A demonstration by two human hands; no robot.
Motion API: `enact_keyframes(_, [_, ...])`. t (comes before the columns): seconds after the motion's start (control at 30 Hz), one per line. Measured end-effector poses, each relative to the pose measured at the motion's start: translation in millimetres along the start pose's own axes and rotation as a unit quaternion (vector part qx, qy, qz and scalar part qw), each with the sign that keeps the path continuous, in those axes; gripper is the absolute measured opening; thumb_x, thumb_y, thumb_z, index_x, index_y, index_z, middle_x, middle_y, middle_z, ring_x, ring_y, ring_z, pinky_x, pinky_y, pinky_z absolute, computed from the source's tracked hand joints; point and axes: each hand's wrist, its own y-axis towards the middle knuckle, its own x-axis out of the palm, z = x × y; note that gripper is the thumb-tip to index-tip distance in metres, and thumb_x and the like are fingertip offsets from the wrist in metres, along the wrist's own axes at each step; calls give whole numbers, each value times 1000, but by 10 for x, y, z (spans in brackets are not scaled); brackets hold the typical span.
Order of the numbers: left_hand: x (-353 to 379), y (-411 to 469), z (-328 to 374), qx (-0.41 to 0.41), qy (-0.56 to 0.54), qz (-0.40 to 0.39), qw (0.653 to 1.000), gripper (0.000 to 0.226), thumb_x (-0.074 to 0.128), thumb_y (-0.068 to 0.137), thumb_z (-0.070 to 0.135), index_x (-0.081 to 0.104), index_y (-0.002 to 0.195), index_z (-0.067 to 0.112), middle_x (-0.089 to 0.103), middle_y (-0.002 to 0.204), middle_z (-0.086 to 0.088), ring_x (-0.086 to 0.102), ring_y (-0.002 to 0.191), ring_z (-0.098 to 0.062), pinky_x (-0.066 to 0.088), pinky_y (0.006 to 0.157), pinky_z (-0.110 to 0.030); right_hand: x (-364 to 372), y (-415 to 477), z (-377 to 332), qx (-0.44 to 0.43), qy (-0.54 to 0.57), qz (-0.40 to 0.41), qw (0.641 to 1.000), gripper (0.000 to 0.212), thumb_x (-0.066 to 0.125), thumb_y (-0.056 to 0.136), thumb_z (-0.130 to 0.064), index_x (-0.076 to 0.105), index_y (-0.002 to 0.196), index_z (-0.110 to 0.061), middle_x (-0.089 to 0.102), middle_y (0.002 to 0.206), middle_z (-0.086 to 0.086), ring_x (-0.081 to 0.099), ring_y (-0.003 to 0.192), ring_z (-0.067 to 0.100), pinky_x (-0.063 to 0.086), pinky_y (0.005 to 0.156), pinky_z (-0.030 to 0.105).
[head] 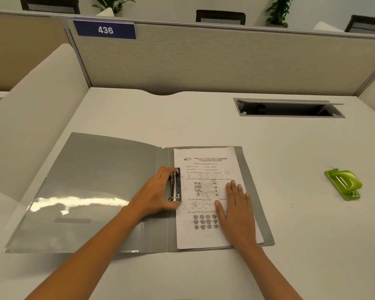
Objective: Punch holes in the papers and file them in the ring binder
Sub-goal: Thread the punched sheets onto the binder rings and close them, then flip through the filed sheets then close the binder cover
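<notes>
A grey ring binder (pixel 100 180) lies open and flat on the desk. Printed worksheets (pixel 204 165) with red marks rest on its right half, stacked. My left hand (pixel 158 191) grips the metal ring mechanism (pixel 174 187) at the spine, fingers curled around it. My right hand (pixel 236 208) lies flat on the papers with fingers spread, pressing them down. A green hole punch (pixel 343 184) sits on the desk well to the right of the binder, apart from both hands.
The white desk (pixel 204 122) is walled by grey partitions (pixel 204 59) at the back and sides. A cable slot (pixel 288 108) with a raised flap is sunk into the desk at the back right. A blue sign (pixel 105 29) reads 436.
</notes>
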Motion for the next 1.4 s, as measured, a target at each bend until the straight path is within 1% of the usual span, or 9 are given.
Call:
enact_keyframes(0.13, [108, -108, 25, -31, -38, 4, 999, 98, 75, 74, 43, 16, 150, 24, 18, 152, 10, 25, 132, 1, 28, 112, -26, -179, -27, -49, 70, 70, 6, 995, 67, 36, 91, -52, 35, 144, -10, 32, 153, 6, 27, 140, 25, 22, 116, 37])
enact_keyframes(0.23, [253, -229, 72, -67, -59, 39, 995, 98, 71, 79, 42, 8, 153, 25, 6, 158, 12, 12, 137, 2, 20, 109, -24, -399, -82, -97, 178, 14, 8, 984, 56, 56, 89, -35, 40, 137, -12, 43, 139, 10, 42, 121, 31, 38, 97, 38])
enact_keyframes(0.43, [366, -291, 167, -106, -90, 80, 987, 85, 71, 84, 29, 18, 150, 24, 23, 154, 5, 20, 130, 3, 22, 109, -23, -680, -105, 51, 291, 123, -43, 948, 33, 68, 83, -22, 55, 108, -6, 63, 108, 12, 57, 99, 30, 44, 79, 34])
enact_keyframes(0.6, [293, -284, 202, -129, -113, 97, 980, 75, 68, 86, 25, 26, 148, 23, 28, 153, 4, 30, 139, -13, 28, 111, -30, -922, -112, 126, 333, 206, -17, 920, 18, 78, 75, -21, 66, 83, -10, 64, 83, 5, 53, 78, 24, 45, 78, 33])
enact_keyframes(0.83, [223, -246, 362, -151, -122, 119, 974, 67, 66, 88, 26, 35, 146, 22, 27, 155, 6, 29, 140, -12, 27, 107, -26, -1026, -125, 114, 318, 250, 8, 914, 15, 79, 74, -15, 75, 87, -7, 70, 85, 6, 54, 77, 22, 42, 74, 29])
enact_keyframes(1.03, [172, -194, 570, -159, -163, 198, 953, 37, 66, 88, 20, 63, 125, 17, 46, 137, 18, 40, 134, -8, 33, 106, -25, -1025, -133, 89, 294, 238, 10, 926, 14, 75, 78, -14, 74, 90, -8, 73, 86, 8, 57, 75, 23, 44, 73, 29])
enact_keyframes(1.17, [189, -121, 715, -153, -178, 177, 956, 33, 66, 87, 22, 66, 120, 21, 50, 142, 9, 45, 130, -9, 40, 109, -38, -1009, -134, 54, 288, 198, 31, 936, 15, 71, 82, -19, 69, 94, -10, 73, 89, 8, 59, 78, 24, 46, 73, 31])
enact_keyframes(1.3, [171, -70, 849, -141, -201, 158, 956, 29, 66, 88, 24, 66, 117, 27, 51, 140, 14, 38, 124, 4, 30, 107, -25, -1028, -172, -27, 253, 161, 86, 950, 11, 67, 86, -21, 66, 90, -11, 71, 88, 5, 59, 77, 22, 42, 67, 28])
enact_keyframes(1.4, [120, -42, 896, -148, -230, 136, 952, 26, 66, 87, 25, 67, 113, 31, 54, 136, 15, 46, 123, 1, 39, 107, -26, -1142, -173, -99, 219, 182, 106, 953, 9, 67, 85, -20, 66, 87, -12, 68, 84, 1, 62, 78, 19, 40, 63, 24])
